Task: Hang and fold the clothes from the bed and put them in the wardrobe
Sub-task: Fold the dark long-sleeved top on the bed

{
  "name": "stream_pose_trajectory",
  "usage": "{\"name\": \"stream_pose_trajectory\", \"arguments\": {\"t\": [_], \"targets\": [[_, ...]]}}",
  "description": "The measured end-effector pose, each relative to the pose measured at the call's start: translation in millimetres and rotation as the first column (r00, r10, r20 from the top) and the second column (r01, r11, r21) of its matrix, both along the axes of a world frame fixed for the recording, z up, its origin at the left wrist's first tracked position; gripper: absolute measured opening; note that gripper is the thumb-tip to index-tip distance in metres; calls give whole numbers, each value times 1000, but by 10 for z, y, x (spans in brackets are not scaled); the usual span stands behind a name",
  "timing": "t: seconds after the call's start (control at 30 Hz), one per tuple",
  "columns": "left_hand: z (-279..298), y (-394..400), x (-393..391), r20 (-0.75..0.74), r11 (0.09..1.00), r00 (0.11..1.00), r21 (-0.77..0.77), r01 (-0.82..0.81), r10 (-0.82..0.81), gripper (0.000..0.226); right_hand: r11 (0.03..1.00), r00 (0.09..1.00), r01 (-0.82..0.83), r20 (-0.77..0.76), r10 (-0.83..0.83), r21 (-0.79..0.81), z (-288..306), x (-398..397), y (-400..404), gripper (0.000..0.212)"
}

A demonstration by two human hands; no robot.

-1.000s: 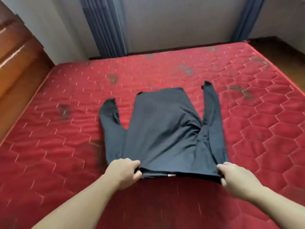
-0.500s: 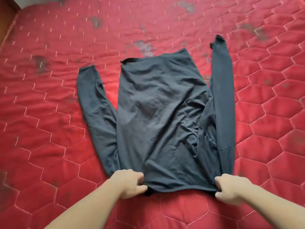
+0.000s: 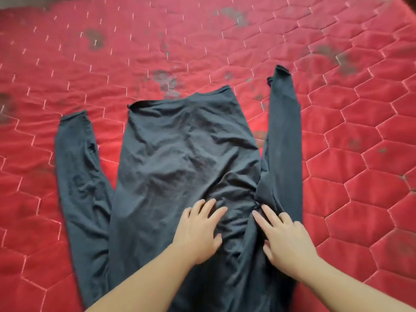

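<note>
A dark grey long-sleeved shirt (image 3: 180,158) lies spread flat on the red quilted mattress (image 3: 337,109), its hem pointing away from me and both sleeves stretched out along its sides. My left hand (image 3: 199,230) rests flat on the wrinkled middle of the shirt with fingers spread. My right hand (image 3: 283,237) presses flat on the shirt beside it, near the base of the right sleeve, fingers straight. Neither hand grips the cloth.
The mattress fills the whole view, with hexagon stitching and several dark worn patches (image 3: 167,81). Bare mattress lies on both sides of the shirt and beyond it.
Both hands let go of the shirt's near edge and moved forward onto its middle, now lying flat on it. The camera has come lower and closer over the shirt.
</note>
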State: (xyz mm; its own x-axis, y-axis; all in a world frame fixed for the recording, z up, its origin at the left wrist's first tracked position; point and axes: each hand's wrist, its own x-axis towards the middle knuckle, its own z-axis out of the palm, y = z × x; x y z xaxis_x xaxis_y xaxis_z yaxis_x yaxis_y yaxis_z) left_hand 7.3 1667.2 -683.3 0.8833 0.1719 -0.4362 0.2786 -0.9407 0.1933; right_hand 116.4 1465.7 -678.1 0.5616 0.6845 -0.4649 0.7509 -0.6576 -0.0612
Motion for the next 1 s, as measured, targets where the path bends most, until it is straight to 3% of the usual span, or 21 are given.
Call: {"name": "stream_pose_trajectory", "arguments": {"t": [0.13,0.23,0.4,0.47,0.5,0.57,0.63,0.7,0.83,1.0], "targets": [[-58,69,421,-88,1000,996,26,6,-4,81,993,997,59,-37,-63,-98,81,312,-228,66],[-109,32,668,-181,1000,983,10,-26,28,103,967,968,195,-129,-217,-164,102,485,-375,56],[-223,3,814,-296,999,955,38,-11,22,131,877,839,477,-267,-473,-54,111,837,-329,32],[-227,16,844,-280,999,960,28,-18,26,128,787,768,615,-264,-584,47,67,1010,-249,34],[-177,55,894,-202,999,979,26,-26,31,118,739,729,669,-263,-632,78,45,1097,-202,35],[-124,212,1036,100,999,994,18,-41,39,81,650,652,752,-277,-706,114,13,1252,-88,34],[-143,442,1239,339,996,939,49,-78,57,55,595,608,791,-296,-736,143,-27,1384,55,34],[-179,709,1460,292,984,949,85,-154,123,55,554,580,814,-318,-750,177,-77,1496,202,46],[-452,1100,1692,28,976,982,107,-190,188,74,459,521,852,-320,-791,252,-155,1705,475,65],[-591,1374,1974,102,982,979,37,-183,179,83,391,485,851,-242,-840,349,-209,2181,764,83]]}}
